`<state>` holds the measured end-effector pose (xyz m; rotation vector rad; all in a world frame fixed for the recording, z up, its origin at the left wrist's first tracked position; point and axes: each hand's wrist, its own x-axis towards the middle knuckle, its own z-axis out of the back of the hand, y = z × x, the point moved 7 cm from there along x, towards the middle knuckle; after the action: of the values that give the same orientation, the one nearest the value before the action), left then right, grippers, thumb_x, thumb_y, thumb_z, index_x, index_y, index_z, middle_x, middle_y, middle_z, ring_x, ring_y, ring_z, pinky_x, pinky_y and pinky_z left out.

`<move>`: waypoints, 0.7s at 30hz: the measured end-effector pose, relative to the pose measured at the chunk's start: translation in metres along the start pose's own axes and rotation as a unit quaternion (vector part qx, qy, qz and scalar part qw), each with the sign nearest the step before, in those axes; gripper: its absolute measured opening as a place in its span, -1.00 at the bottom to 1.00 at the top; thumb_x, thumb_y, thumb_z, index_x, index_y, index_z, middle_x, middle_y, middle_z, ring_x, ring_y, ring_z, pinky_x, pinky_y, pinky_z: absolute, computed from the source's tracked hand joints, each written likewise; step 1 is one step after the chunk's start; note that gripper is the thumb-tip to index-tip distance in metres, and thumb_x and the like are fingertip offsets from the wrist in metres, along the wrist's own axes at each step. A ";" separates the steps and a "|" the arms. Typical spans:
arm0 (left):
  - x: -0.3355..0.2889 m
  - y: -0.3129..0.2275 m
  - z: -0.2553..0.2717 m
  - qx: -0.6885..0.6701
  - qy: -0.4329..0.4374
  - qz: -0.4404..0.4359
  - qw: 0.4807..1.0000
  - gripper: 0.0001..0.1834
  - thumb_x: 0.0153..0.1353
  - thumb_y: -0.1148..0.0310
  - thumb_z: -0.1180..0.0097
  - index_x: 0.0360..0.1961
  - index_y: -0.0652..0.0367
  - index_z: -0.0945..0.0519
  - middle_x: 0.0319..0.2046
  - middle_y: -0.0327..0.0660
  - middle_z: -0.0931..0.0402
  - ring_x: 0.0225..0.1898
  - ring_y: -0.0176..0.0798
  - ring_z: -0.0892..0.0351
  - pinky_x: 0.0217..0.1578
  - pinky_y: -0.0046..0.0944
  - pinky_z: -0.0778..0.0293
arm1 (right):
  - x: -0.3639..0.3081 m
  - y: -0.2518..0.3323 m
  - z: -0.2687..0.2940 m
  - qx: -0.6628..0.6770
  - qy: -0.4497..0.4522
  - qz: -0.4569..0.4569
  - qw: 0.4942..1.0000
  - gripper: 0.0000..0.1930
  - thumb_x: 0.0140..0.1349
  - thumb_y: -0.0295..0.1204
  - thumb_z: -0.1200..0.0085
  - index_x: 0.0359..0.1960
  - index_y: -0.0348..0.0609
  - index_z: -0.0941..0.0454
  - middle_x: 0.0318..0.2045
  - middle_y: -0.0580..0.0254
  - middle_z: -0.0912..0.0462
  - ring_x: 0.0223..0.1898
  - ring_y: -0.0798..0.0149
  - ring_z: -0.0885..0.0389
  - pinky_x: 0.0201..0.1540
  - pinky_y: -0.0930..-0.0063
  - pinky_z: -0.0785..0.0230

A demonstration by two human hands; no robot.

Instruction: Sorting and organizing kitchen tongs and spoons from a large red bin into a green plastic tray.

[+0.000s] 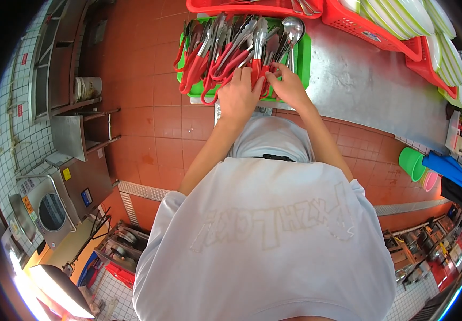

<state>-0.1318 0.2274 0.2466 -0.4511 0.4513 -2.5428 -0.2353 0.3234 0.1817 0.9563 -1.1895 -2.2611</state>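
Observation:
On a green tray (304,67) lie several metal tongs (205,45) with red handles, side by side, heads pointing away from me. My left hand (239,96) is closed at the near end of a pair of red-handled tongs (256,63). Just beside it, my right hand (289,88) curls its fingers round the handle end of the neighbouring red-handled tongs (270,51). Both hands rest over the tray's near edge, and their fingertips partly hide the handles. A shiny metal ladle (293,29) lies at the tray's right side.
The tray sits on a stainless steel table (354,80). Behind it stands a red basket (257,7) with metal utensils. Red baskets (370,35) of green-rimmed white plates (396,16) stand at the far right. Green tub (413,163) is at right, above the tiled floor (150,128).

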 end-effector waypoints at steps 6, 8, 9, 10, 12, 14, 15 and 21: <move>0.003 -0.001 0.012 -0.017 -0.024 -0.003 1.000 -0.73 0.12 0.18 -0.22 -0.29 0.14 -0.52 -0.43 -0.23 -0.53 -0.57 -0.16 -0.58 -0.63 -0.21 -0.46 | -0.004 -0.006 0.005 0.087 0.028 -0.006 0.996 -0.55 0.25 -0.22 0.02 0.06 -0.29 -0.43 -0.25 0.06 -0.63 -0.42 0.20 -0.63 -0.36 0.39 -0.46; 0.003 -0.001 0.020 -0.059 -0.037 -0.020 0.997 -0.75 0.13 0.24 -0.19 -0.30 0.18 -0.49 -0.45 -0.18 -0.51 -0.59 -0.12 -0.56 -0.65 -0.20 -0.45 | -0.008 -0.006 0.007 0.121 0.042 -0.018 0.992 -0.57 0.27 -0.23 0.03 0.04 -0.29 -0.44 -0.30 0.11 -0.64 -0.52 0.29 -0.60 -0.47 0.45 -0.44; 0.004 0.000 0.023 -0.057 -0.037 -0.022 0.997 -0.75 0.13 0.24 -0.19 -0.30 0.18 -0.49 -0.45 -0.18 -0.51 -0.59 -0.12 -0.56 -0.65 -0.20 -0.45 | -0.008 -0.011 0.009 0.148 0.045 -0.025 0.988 -0.61 0.27 -0.24 0.03 0.00 -0.28 -0.47 -0.34 0.14 -0.63 -0.57 0.35 -0.56 -0.54 0.49 -0.39; 0.005 0.002 0.030 -0.079 -0.058 -0.017 0.995 -0.78 0.12 0.29 -0.21 -0.28 0.17 -0.51 -0.46 -0.21 -0.52 -0.63 -0.20 -0.52 -0.66 -0.26 -0.41 | -0.008 -0.016 0.013 0.176 0.049 -0.030 0.983 -0.64 0.28 -0.25 0.03 -0.04 -0.28 -0.49 -0.38 0.18 -0.62 -0.63 0.41 -0.51 -0.61 0.53 -0.34; 0.014 0.008 0.042 -0.099 -0.079 -0.016 0.992 -0.80 0.11 0.34 -0.22 -0.26 0.16 -0.54 -0.47 -0.24 -0.54 -0.67 -0.29 -0.48 -0.67 -0.31 -0.38 | -0.012 -0.029 0.023 0.194 0.034 -0.051 0.979 -0.68 0.27 -0.27 0.01 -0.09 -0.28 -0.52 -0.42 0.19 -0.61 -0.65 0.43 -0.49 -0.62 0.54 -0.32; 0.028 0.013 0.060 -0.083 -0.104 -0.035 0.990 -0.83 0.11 0.42 -0.21 -0.26 0.16 -0.54 -0.49 -0.26 -0.53 -0.70 -0.36 -0.44 -0.68 -0.35 -0.35 | -0.016 -0.044 0.034 0.215 0.019 -0.071 0.974 -0.71 0.27 -0.29 0.00 -0.15 -0.28 -0.54 -0.45 0.21 -0.60 -0.67 0.44 -0.47 -0.63 0.54 -0.29; 0.038 0.014 0.065 -0.061 -0.095 -0.056 0.992 -0.83 0.11 0.44 -0.21 -0.26 0.17 -0.54 -0.45 -0.24 -0.53 -0.71 -0.39 -0.43 -0.69 -0.38 -0.34 | -0.018 -0.052 0.042 0.197 -0.007 -0.072 0.978 -0.74 0.25 -0.31 -0.03 -0.21 -0.28 -0.55 -0.48 0.23 -0.59 -0.67 0.46 -0.46 -0.63 0.55 -0.28; 0.113 0.018 0.072 -0.034 -0.068 -0.118 0.990 -0.82 0.12 0.38 -0.17 -0.25 0.16 -0.52 -0.37 -0.21 -0.51 -0.61 -0.23 -0.51 -0.62 -0.28 -0.41 | -0.022 -0.106 0.061 0.154 -0.077 -0.094 0.981 -0.81 0.20 -0.37 -0.10 -0.35 -0.28 -0.57 -0.60 0.30 -0.54 -0.69 0.50 -0.42 -0.64 0.58 -0.25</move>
<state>-0.1871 0.1361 0.3287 -0.7387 0.4571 -2.7051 -0.2690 0.4293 0.1266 1.0610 -1.6149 -2.3766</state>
